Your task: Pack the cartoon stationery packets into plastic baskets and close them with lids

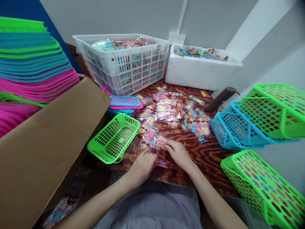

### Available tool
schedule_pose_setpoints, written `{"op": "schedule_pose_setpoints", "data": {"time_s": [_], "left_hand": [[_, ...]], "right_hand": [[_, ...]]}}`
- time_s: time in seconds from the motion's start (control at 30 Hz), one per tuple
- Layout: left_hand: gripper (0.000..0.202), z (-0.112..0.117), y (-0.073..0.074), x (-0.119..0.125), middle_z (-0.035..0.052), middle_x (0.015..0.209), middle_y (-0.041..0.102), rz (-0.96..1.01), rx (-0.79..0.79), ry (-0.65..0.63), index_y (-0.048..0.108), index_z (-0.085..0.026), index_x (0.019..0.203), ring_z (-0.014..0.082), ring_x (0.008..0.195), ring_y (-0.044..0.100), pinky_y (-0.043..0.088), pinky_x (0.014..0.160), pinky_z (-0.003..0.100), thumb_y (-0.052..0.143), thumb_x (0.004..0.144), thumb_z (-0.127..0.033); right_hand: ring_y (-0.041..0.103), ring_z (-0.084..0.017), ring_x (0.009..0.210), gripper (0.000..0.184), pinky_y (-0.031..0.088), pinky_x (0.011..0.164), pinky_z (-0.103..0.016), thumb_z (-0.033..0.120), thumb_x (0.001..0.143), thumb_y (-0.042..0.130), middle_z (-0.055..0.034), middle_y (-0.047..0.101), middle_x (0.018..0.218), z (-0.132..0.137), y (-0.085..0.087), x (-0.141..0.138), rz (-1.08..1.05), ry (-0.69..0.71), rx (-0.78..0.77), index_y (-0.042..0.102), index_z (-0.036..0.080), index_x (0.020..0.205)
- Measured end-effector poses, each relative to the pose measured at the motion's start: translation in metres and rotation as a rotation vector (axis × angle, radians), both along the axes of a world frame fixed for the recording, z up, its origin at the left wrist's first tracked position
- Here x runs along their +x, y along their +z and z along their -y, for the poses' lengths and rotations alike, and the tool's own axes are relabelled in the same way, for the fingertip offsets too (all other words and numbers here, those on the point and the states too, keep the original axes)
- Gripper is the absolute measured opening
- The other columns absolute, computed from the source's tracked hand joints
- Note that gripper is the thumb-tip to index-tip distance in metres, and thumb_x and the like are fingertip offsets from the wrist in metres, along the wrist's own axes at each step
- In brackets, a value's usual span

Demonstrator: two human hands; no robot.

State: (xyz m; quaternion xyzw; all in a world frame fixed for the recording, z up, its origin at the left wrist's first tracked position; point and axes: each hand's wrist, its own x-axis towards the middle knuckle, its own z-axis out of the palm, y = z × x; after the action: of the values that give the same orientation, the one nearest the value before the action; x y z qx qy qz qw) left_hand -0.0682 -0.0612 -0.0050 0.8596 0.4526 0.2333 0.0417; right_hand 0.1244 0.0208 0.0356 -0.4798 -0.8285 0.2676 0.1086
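Observation:
At the near edge of the table, my right hand [178,153] pinches the corner of a small clear plastic packet [159,142] with pink and yellow sticks inside. My left hand [143,167] is just to its left, fingers curled down by a packet with a doll-face picture [144,146]; its fingertips are partly hidden, so I cannot tell whether they grip it. More packets [164,109] lie in a loose pile beyond both hands. Left of them stands an open green plastic basket [113,140] with nothing in it.
A cardboard box [57,140] and tall stacks of coloured baskets [30,60] fill the left. Behind stand a white crate [133,68] and a foam box [200,71], both full of packets. Blue baskets [238,127] and a green lidded basket [264,181] are at right, near a brown cylinder [221,99].

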Motion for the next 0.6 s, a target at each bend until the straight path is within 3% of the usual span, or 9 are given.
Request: {"op": "schedule_pose_setpoints", "data": {"time_s": [0.1, 0.2, 0.3, 0.37, 0.43, 0.5, 0.53, 0.6], "left_hand": [[0.030, 0.001, 0.003, -0.003, 0.0098, 0.102, 0.065, -0.106, -0.057, 0.008, 0.053, -0.012, 0.120, 0.0221, 0.096, 0.063, 0.052, 0.095, 0.041, 0.043, 0.092, -0.007], [0.017, 0.001, 0.009, -0.005, 0.0042, 0.089, 0.063, -0.187, -0.088, -0.039, 0.058, -0.018, 0.092, 0.0197, 0.088, 0.063, 0.040, 0.110, 0.049, 0.045, 0.091, -0.006], [0.013, 0.001, 0.014, -0.005, 0.0125, 0.127, 0.058, -0.148, -0.026, -0.027, 0.057, -0.017, 0.087, 0.0266, 0.123, 0.054, 0.028, 0.118, 0.055, 0.048, 0.093, -0.011], [0.012, 0.001, 0.015, -0.005, 0.0151, 0.146, 0.045, -0.118, 0.012, -0.042, 0.058, -0.016, 0.093, 0.0298, 0.138, 0.039, 0.024, 0.119, 0.056, 0.046, 0.094, -0.013], [0.017, 0.002, 0.013, -0.005, 0.0138, 0.133, 0.056, -0.104, 0.006, -0.090, 0.058, -0.016, 0.099, 0.0250, 0.127, 0.050, 0.023, 0.120, 0.055, 0.043, 0.094, -0.010], [0.021, 0.003, 0.010, -0.005, 0.0072, 0.102, 0.065, -0.100, -0.031, -0.112, 0.057, -0.016, 0.100, 0.0196, 0.100, 0.060, 0.027, 0.119, 0.052, 0.040, 0.094, -0.006], [0.022, 0.003, 0.008, -0.005, 0.0049, 0.092, 0.064, -0.099, -0.046, -0.106, 0.057, -0.015, 0.101, 0.0189, 0.092, 0.061, 0.031, 0.117, 0.050, 0.039, 0.093, -0.005], [0.027, 0.005, 0.006, -0.006, 0.0064, 0.093, 0.063, -0.101, -0.063, -0.068, 0.054, -0.012, 0.114, 0.0204, 0.090, 0.060, 0.043, 0.108, 0.045, 0.040, 0.092, -0.005]], "right_hand": [[0.051, -0.029, 0.115, 0.026, 0.039, 0.093, -0.040, 0.015, 0.088, 0.058, -0.0149, 0.062, 0.121, -0.016, -0.009, 0.001, 0.198, -0.088, 0.253, 0.063, 0.015, 0.114], [0.049, -0.030, 0.111, 0.019, 0.038, 0.091, -0.040, 0.010, 0.084, 0.060, -0.0148, 0.061, 0.114, -0.010, -0.010, 0.001, 0.294, -0.080, 0.298, 0.062, 0.014, 0.102], [0.053, -0.027, 0.101, 0.015, 0.039, 0.085, -0.036, 0.006, 0.082, 0.058, -0.0116, 0.063, 0.105, 0.011, -0.005, -0.002, 0.257, -0.098, 0.268, 0.061, 0.016, 0.092], [0.057, -0.022, 0.091, 0.012, 0.040, 0.079, -0.031, 0.006, 0.082, 0.058, -0.0064, 0.065, 0.094, 0.024, -0.001, -0.003, 0.137, -0.037, 0.103, 0.060, 0.018, 0.086], [0.059, -0.017, 0.081, 0.010, 0.041, 0.074, -0.027, 0.012, 0.087, 0.057, -0.0015, 0.066, 0.085, 0.029, 0.001, -0.002, -0.015, 0.076, -0.127, 0.061, 0.020, 0.082], [0.059, -0.016, 0.077, 0.019, 0.041, 0.072, -0.027, 0.021, 0.094, 0.050, -0.0006, 0.067, 0.081, 0.025, -0.001, 0.003, -0.084, 0.092, -0.216, 0.063, 0.020, 0.080], [0.059, -0.017, 0.079, 0.022, 0.041, 0.074, -0.028, 0.024, 0.097, 0.047, -0.0022, 0.067, 0.084, 0.020, -0.003, 0.006, -0.063, 0.032, -0.164, 0.064, 0.020, 0.082], [0.057, -0.022, 0.092, 0.018, 0.041, 0.079, -0.032, 0.025, 0.096, 0.049, -0.0083, 0.067, 0.097, 0.006, -0.009, 0.012, 0.076, -0.158, 0.049, 0.065, 0.019, 0.091]]}}
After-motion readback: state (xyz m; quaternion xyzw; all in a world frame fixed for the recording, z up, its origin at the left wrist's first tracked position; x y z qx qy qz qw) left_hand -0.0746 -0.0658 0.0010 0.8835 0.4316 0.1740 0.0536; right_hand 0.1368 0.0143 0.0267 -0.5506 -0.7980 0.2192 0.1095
